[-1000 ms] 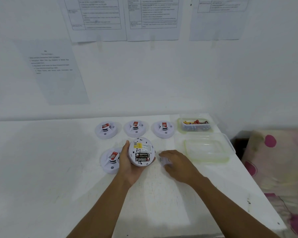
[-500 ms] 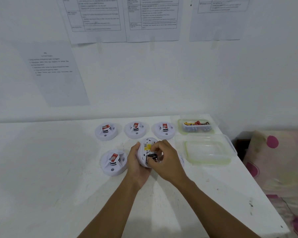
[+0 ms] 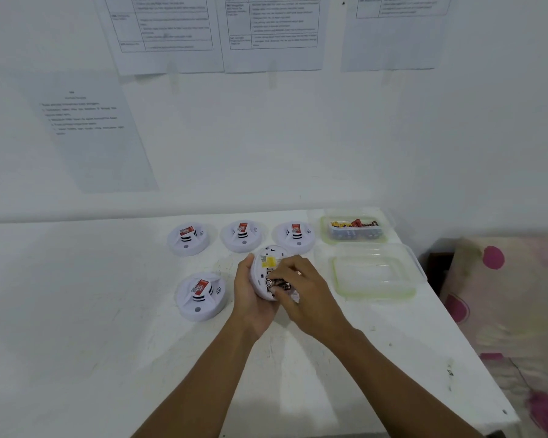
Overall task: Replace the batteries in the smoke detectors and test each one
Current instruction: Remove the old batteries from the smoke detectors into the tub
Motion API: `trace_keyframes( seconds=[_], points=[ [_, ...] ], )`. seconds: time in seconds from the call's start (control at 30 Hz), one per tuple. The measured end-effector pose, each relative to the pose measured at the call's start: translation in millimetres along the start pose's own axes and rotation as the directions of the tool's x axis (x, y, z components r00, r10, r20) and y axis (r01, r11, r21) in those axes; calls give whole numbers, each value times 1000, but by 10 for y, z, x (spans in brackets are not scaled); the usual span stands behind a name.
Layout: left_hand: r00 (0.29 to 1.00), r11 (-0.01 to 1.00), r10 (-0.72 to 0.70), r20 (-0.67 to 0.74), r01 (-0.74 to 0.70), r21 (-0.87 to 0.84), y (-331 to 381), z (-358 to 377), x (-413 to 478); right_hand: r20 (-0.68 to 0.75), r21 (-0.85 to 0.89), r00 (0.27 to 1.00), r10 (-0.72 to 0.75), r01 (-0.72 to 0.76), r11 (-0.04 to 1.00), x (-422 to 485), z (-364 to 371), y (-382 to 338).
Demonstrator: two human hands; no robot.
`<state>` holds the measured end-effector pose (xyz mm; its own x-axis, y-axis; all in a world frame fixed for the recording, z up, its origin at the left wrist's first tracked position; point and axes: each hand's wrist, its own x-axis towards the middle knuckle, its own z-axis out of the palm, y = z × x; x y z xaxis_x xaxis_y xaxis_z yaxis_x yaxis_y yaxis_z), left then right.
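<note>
One white detector [image 3: 263,267], back exposed, gripped by left hand [image 3: 250,300]; right hand [image 3: 302,290] pinches its battery [image 3: 277,283].

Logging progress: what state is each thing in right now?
Held detector: back showing, battery bay open, in left hand.
Battery: pinched by right hand at the bay.
Four other detectors: face up on table.
Battery box: open, holds batteries.
Lid: off, beside box.
</note>
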<state>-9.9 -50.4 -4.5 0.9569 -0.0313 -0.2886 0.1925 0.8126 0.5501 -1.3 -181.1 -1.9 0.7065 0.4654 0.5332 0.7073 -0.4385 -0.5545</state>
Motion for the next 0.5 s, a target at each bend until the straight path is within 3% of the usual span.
trace_keyframes(
  seconds=[0.07,0.13,0.23,0.33,0.5],
  points=[
    [1000,1000,-2,17,2,-18,-16,26,18,2,-11,1000,-7,7,1000,23,-93,24],
    [1000,999,6,25,-5,-40,-27,33,41,-25,39,997,76,-75,996,103,-266,45],
    [999,999,22,29,-20,-49,-16,29,91,-94,110,964,247,-237,965,266,-632,230],
    [998,998,21,55,-18,-68,-8,41,130,-122,19,885,450,-451,892,382,-993,571],
    [998,997,0,67,5,-80,-70,86,157,167,-233,711,683,-645,728,379,-1131,950]
  ],
)
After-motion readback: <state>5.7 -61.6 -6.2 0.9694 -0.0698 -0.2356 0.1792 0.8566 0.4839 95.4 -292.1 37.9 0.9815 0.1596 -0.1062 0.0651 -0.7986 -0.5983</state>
